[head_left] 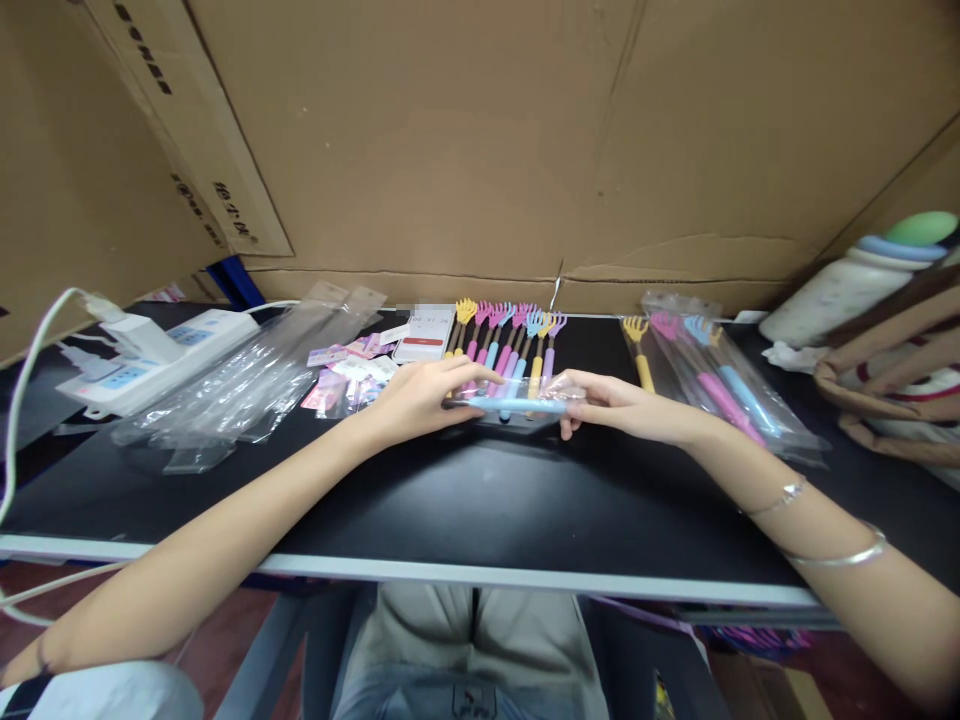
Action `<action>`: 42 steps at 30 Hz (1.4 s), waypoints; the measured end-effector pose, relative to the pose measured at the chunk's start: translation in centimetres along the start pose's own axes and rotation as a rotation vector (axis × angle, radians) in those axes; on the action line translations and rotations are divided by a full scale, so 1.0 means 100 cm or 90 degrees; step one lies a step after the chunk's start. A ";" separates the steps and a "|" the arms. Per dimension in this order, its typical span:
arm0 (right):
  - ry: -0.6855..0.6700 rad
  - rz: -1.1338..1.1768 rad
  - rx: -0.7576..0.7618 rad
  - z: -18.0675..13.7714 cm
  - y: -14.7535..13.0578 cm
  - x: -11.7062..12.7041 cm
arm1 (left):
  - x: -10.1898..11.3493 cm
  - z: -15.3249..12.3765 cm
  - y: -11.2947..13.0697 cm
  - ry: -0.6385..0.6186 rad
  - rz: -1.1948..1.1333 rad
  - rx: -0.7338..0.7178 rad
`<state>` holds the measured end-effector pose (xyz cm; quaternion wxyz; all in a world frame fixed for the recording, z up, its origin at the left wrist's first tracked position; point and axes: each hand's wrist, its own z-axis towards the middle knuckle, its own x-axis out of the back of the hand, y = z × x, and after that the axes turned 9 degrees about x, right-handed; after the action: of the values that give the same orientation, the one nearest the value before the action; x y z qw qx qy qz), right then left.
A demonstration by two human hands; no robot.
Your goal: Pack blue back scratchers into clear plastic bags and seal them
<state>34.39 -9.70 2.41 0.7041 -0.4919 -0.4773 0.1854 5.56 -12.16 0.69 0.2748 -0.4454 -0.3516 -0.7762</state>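
My left hand [424,395] and my right hand [611,405] meet over the middle of the black table [480,500]. Between them lies a blue back scratcher [517,405] inside a clear plastic bag, held crosswise; both hands pinch it, the right at its right end. Behind it lies a row of several loose scratchers [506,345] in yellow, pink, blue and purple, claw ends pointing away. To the right rest bagged scratchers [705,375], yellow, pink and blue.
A pile of empty clear bags [240,380] and small pink packets [345,375] lie at left, by a white power strip [150,360] with cable. A phone [425,335] lies behind. Cardboard walls the back. A bottle [847,285] and bag straps [892,385] sit at right.
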 end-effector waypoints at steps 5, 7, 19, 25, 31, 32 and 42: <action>0.018 0.001 0.014 0.003 0.008 -0.004 | -0.003 -0.001 0.000 0.002 -0.002 -0.020; 0.030 0.009 0.008 0.003 0.009 -0.006 | -0.004 -0.001 0.000 0.003 -0.005 -0.028; 0.077 0.039 0.013 0.003 0.012 -0.012 | -0.005 -0.002 0.002 0.007 0.010 -0.035; 0.064 0.044 0.002 0.004 0.010 -0.012 | -0.006 -0.002 0.002 0.007 0.012 -0.030; 0.020 -0.007 0.028 0.004 0.011 -0.010 | -0.005 -0.002 0.005 -0.001 0.001 -0.038; 0.023 -0.012 0.034 0.004 0.012 -0.011 | -0.005 -0.002 0.006 -0.005 -0.001 -0.039; 0.072 0.010 0.031 0.009 0.006 -0.017 | -0.001 -0.002 0.009 -0.052 -0.023 0.004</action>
<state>32.96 -10.24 1.08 0.7402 -0.4883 -0.4280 0.1744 6.14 -12.85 0.74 0.2476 -0.4697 -0.3730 -0.7609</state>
